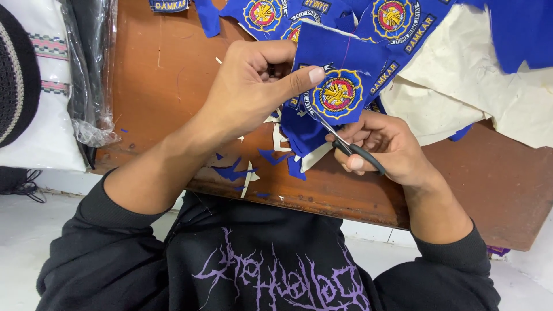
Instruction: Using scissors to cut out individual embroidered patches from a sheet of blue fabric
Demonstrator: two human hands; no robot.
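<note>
Trimming a round embroidered patch (pixel 339 92) on blue cloth, held above the desk (pixel 173 75).

The blades run close to the stitched edge, so a slip could nick it or my thumb. My left hand (pixel 247 89) pinches the cloth shut; my right hand (pixel 383 144) grips the black-handled scissors (pixel 352 147), fingers closed through the loops.
</note>
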